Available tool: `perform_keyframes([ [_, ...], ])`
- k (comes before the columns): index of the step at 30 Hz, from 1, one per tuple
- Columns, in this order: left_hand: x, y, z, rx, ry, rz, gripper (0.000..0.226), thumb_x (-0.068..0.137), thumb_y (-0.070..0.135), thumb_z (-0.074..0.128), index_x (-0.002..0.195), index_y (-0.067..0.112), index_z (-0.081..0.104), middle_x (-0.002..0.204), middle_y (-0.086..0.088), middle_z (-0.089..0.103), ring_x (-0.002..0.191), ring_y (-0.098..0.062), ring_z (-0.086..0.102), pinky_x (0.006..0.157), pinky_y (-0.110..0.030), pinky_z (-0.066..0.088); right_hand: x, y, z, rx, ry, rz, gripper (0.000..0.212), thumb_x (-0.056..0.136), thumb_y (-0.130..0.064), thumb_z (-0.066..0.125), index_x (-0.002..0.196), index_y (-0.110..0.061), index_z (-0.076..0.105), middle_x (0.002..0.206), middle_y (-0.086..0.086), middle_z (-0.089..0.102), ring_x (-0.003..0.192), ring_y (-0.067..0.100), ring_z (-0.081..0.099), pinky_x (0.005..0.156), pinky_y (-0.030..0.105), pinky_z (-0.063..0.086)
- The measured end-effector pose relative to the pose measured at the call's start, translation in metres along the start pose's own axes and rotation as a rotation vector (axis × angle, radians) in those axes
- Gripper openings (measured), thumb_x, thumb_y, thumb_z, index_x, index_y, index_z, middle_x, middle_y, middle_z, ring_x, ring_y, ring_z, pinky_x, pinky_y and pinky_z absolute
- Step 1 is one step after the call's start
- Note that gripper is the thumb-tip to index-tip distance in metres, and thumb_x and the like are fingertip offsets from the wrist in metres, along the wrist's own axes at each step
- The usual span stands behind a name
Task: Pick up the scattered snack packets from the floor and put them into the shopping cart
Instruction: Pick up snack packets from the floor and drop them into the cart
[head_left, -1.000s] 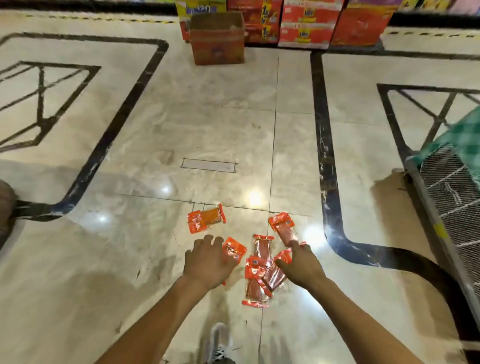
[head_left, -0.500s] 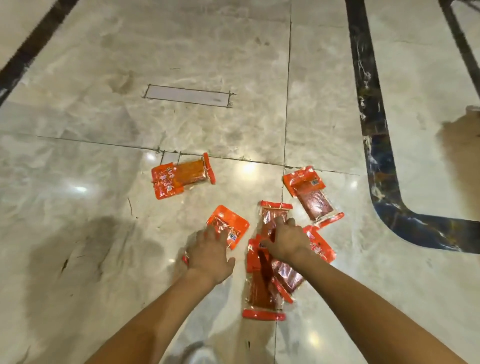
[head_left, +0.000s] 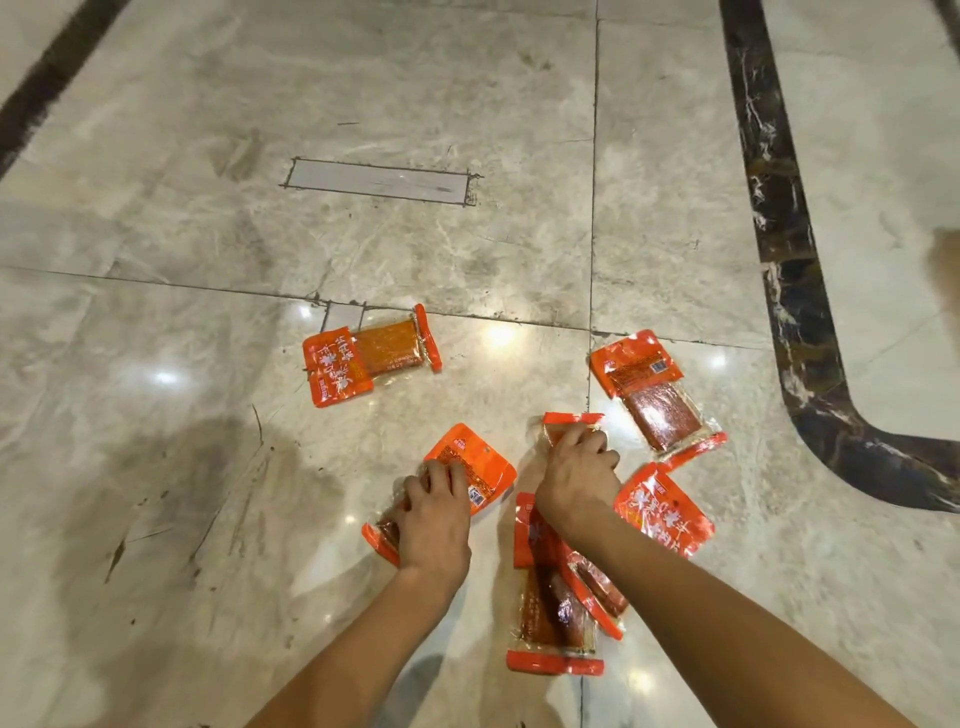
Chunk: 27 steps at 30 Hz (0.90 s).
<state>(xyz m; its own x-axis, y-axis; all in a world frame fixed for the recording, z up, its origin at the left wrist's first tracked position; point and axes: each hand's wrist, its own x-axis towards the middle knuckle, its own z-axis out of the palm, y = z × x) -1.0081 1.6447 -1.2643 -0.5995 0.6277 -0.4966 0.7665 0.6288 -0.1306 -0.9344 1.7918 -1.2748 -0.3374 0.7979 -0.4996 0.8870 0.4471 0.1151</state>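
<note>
Your left hand and right hand are each grasping a packet on the floor; every packet beside them is remaining, the cart out of view.

left hand on near-left packet | right hand on centre packet | far-left packet apart

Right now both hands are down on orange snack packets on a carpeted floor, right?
Not carpeted: the head view shows a glossy marble tile floor. The left hand and right hand are indeed down on orange snack packets.
</note>
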Motion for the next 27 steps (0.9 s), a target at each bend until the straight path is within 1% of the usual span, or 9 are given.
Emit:
perform_keyframes([
  [5,0.009,-0.021,0.0,-0.166,0.071,-0.035,0.069,0.088,0.005,0.06,0.15,0.019,0.033,0.135,-0.009,0.049,0.113,-0.03,0.053,0.086,-0.036,0.053,0.003,0.012,-0.006,0.156,0.024,-0.032,0.052,0.097,-0.024,0.052,0.141,-0.005,0.03,0.133,0.019,0.047,0.114,0.037,0.055,0.091,0.04,0.048],
  [7,0.014,-0.034,-0.001,-0.428,0.101,-0.042,0.059,0.087,0.001,0.055,0.142,0.021,0.048,0.125,-0.007,0.059,0.108,-0.029,0.058,0.084,-0.035,0.048,0.004,0.018,-0.011,0.332,0.051,-0.014,0.04,0.1,-0.027,0.046,0.135,-0.009,0.038,0.126,0.017,0.053,0.11,0.039,0.059,0.084,0.042,0.049],
  [10,0.014,-0.049,-0.018,-0.943,0.038,-0.088,0.035,0.091,0.002,0.058,0.117,0.024,0.065,0.1,-0.006,0.071,0.089,-0.023,0.068,0.066,-0.025,0.045,0.004,0.031,-0.022,0.651,-0.021,-0.033,0.035,0.102,-0.042,0.041,0.12,-0.013,0.051,0.107,0.013,0.064,0.098,0.036,0.064,0.076,0.038,0.05],
  [13,0.005,-0.058,-0.045,-1.539,-0.269,-0.204,0.035,0.088,-0.012,0.06,0.105,0.017,0.069,0.097,-0.013,0.077,0.089,-0.026,0.074,0.064,-0.026,0.056,-0.002,0.047,-0.038,1.095,-0.215,0.017,0.014,0.093,-0.01,0.055,0.104,-0.016,0.061,0.101,0.008,0.069,0.09,0.028,0.067,0.075,0.042,0.059],
  [14,0.006,-0.059,-0.049,-1.662,-0.343,-0.231,0.036,0.087,-0.015,0.06,0.107,0.014,0.069,0.1,-0.015,0.077,0.096,-0.032,0.073,0.071,-0.034,0.059,-0.004,0.052,-0.046,1.213,-0.304,0.041,0.026,0.087,0.005,0.054,0.101,-0.015,0.062,0.098,0.011,0.07,0.085,0.027,0.068,0.068,0.04,0.06],
  [16,-0.005,-0.064,-0.072,-1.728,-0.4,-0.23,0.037,0.087,-0.016,0.06,0.111,0.011,0.068,0.105,-0.017,0.076,0.102,-0.037,0.071,0.081,-0.044,0.059,-0.022,0.064,-0.073,1.452,-0.491,0.099,0.038,0.08,0.019,0.052,0.103,-0.009,0.063,0.091,0.017,0.069,0.076,0.03,0.068,0.061,0.039,0.06],
  [19,-0.028,-0.071,-0.112,-1.834,-0.444,-0.175,0.036,0.087,-0.016,0.06,0.113,0.008,0.066,0.104,-0.016,0.076,0.102,-0.038,0.071,0.085,-0.047,0.057,-0.05,0.079,-0.111,1.675,-0.652,0.159,0.037,0.082,0.013,0.058,0.116,-0.001,0.061,0.094,0.022,0.068,0.077,0.034,0.069,0.073,0.047,0.061],
  [23,-0.077,-0.078,-0.186,-1.962,-0.569,-0.059,0.043,0.083,-0.008,0.069,0.124,0.006,0.065,0.119,-0.021,0.071,0.103,-0.037,0.072,0.087,-0.05,0.06,-0.106,0.096,-0.185,1.809,-0.744,0.171,0.032,0.084,-0.001,0.068,0.116,0.001,0.066,0.11,0.025,0.07,0.09,0.035,0.069,0.09,0.049,0.057],
  [27,-0.152,-0.085,-0.337,-1.956,-0.569,0.052,0.05,0.075,0.0,0.072,0.124,0.008,0.066,0.121,-0.02,0.071,0.104,-0.038,0.072,0.086,-0.053,0.06,-0.198,0.133,-0.332,1.935,-0.713,0.067,0.033,0.085,0.0,0.065,0.118,-0.001,0.065,0.112,0.025,0.07,0.087,0.036,0.071,0.081,0.049,0.06],
])
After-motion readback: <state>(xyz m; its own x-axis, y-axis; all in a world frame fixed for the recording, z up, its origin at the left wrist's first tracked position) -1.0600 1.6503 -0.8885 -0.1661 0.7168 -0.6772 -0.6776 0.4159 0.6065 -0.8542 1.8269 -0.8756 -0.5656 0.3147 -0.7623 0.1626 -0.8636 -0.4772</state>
